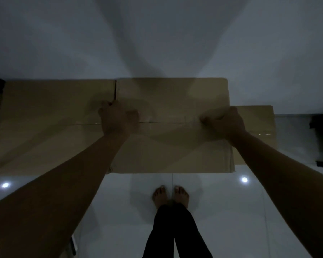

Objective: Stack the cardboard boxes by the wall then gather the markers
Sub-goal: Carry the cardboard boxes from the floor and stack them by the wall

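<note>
Dim light, view straight down. Middle cardboard box (172, 127): flat rectangular top, matte brown corrugated, taped seam running left-right across the centre, back edge against the plain white wall (157, 34). Left hand (117, 117) sits at the box's left edge, fingers curled over the corner gap toward the neighbouring box; grip looks closed on the edge, though fingertips are hidden. Right hand (225, 121) is at the right edge, fingers curled in and knuckles bunched on the top face near the seam; cannot tell whether it actually holds cardboard. Larger left box (50, 127) touches the middle box side to side, same brown board. Lower right box (257, 135) peeks out beyond the right hand. Glossy white tile floor (222, 211), two lamp reflections, bare feet (171, 196) just in front of the boxes.
</note>
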